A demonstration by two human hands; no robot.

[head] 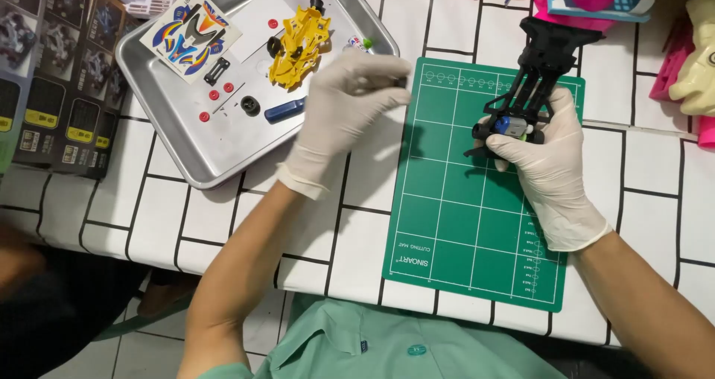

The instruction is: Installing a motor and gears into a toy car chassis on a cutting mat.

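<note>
The work in hand looks like assembly of a toy car. The right hand [547,159], in a thin white glove, grips the black plastic car frame [530,88] over the far right part of the green cutting mat [454,230], fingers wrapped round its near end, where a small blue and silver motor [512,126] sits. The left hand [346,103], also gloved, hovers between the mat and the metal tray [186,155], fingertips pressed together as if pinching something tiny; what it is, I cannot tell. The next move likely calls for fine, steady fingertip placement. On the shiny tray lie a yellow car body [299,45], small red round parts, a glossy sticker sheet [191,32] and a blue tool [284,109].
</note>
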